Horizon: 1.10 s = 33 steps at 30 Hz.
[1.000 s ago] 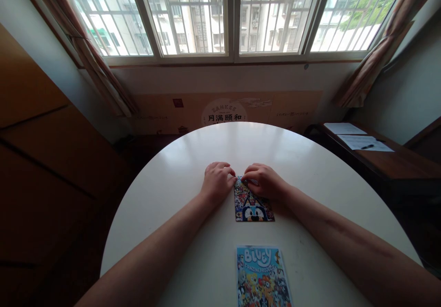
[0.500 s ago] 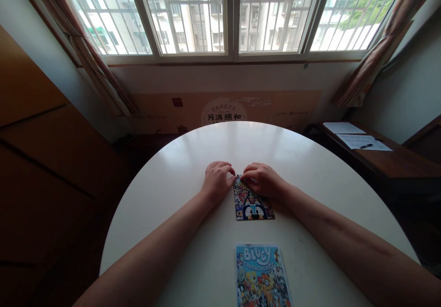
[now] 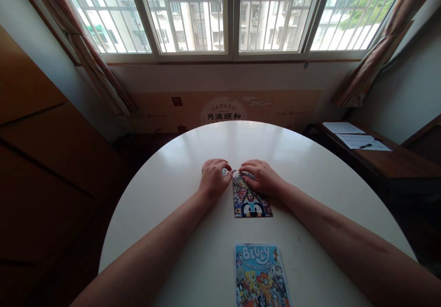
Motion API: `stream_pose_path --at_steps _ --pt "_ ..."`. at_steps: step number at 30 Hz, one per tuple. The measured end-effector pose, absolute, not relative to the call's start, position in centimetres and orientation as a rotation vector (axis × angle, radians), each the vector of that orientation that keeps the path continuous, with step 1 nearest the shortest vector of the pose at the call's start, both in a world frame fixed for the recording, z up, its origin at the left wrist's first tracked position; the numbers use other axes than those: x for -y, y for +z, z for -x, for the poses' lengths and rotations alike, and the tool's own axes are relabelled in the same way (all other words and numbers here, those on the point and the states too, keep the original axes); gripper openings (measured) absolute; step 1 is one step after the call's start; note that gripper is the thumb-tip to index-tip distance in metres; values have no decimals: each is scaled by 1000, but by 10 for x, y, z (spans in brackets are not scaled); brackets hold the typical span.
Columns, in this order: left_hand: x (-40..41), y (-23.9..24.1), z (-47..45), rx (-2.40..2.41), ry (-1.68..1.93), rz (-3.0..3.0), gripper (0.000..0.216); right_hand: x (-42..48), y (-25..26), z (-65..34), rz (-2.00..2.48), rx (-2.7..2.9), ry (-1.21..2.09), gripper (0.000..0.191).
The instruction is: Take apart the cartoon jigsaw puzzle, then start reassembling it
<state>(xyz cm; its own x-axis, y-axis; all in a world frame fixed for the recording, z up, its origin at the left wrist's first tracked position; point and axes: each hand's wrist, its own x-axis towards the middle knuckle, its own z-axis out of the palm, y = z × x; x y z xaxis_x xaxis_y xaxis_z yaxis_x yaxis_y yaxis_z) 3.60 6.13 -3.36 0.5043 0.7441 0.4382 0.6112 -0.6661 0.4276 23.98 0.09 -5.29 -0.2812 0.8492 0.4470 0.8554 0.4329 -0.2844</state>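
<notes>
A small jigsaw puzzle with a blue cartoon dog's face along its near edge lies flat on the table. At its far left corner, my left hand is closed in a pinch. A tiny piece, seemingly a puzzle piece, shows at those fingertips; its outline is hard to make out. My right hand rests over the puzzle's far right part, hiding it. Its thumb lies on the puzzle, apart from the stretched fingers at the far edge. Nearer to me lies a blue printed picture sheet lettered "Bluey".
The round white table fills the lower view. A brown side table with papers and a pen stands at the right. Behind are a printed panel and barred windows. A wooden cabinet stands at the left.
Both hands and the puzzle have shifted slightly away and left. My right hand's index finger and thumb have spread apart. My left hand keeps its pinch at the corner.
</notes>
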Motion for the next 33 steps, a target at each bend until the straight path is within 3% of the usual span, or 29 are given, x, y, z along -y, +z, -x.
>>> stream_pose_path --at_steps 9,21,30,33 --pt "-68 -36 -36 -1415 825 -2411 5 0 -50 -237 1341 2091 -34 11" --pt "-63 -43 -35 -1001 624 -2556 52 0 -50 -239 1321 2002 38 10" --pt "-71 -40 -38 -863 712 -2337 68 -16 -59 -243 1463 1879 177 15" --pt "-72 -41 -38 -910 813 -2288 64 -20 -64 -242 1507 1851 165 30"
